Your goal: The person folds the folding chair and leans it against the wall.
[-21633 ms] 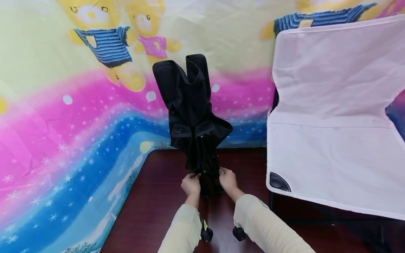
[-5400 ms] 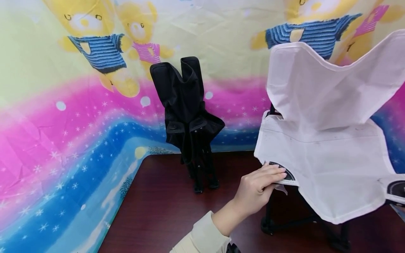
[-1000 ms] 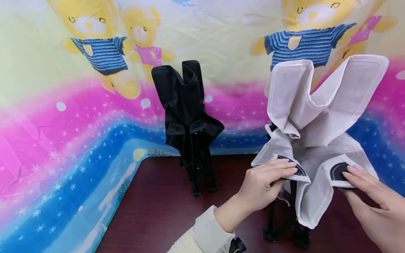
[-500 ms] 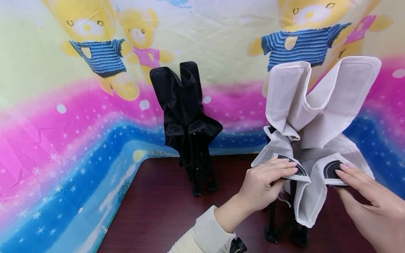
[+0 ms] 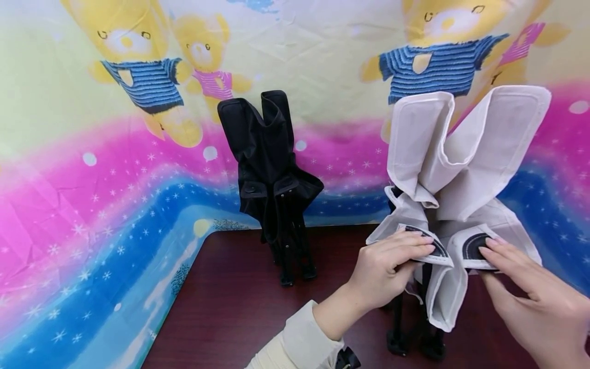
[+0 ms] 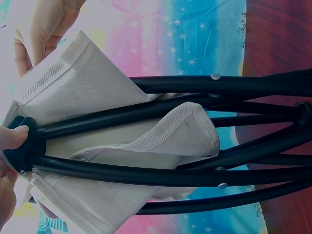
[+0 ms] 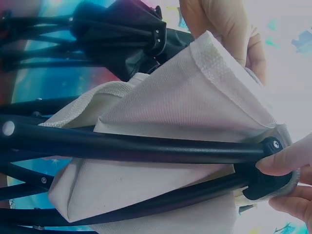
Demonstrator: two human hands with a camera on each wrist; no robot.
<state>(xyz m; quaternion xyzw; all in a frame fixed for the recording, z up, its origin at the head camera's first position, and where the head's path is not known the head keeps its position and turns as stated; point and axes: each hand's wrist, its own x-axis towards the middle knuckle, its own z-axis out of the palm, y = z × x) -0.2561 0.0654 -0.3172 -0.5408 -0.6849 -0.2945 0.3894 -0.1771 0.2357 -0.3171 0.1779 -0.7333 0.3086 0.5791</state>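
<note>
A white folding chair (image 5: pixel 502 138) stands half-collapsed at the right in the head view, its fabric creased into a V. My left hand (image 5: pixel 380 269) pinches its left front seat corner, fingers over the black patch and thumb below. My right hand (image 5: pixel 536 294) holds the right front corner the same way. The two corners are a small gap apart. From below, the left wrist view shows my left thumb on a black corner bracket (image 6: pixel 24 146), joined to black tubes. In the right wrist view, my right thumb presses a similar bracket (image 7: pixel 263 178).
A folded black folding chair (image 5: pixel 265 143) stands to the left on the dark red-brown table (image 5: pixel 221 312). Behind both chairs hangs a backdrop cloth (image 5: pixel 152 215) with cartoon bears. The table's left edge slants down toward the lower left.
Earlier my hands were at the black chair's legs, and the white chair was spread wide. Over the last second my right hand has moved left, drawing the white chair's front corners closer together.
</note>
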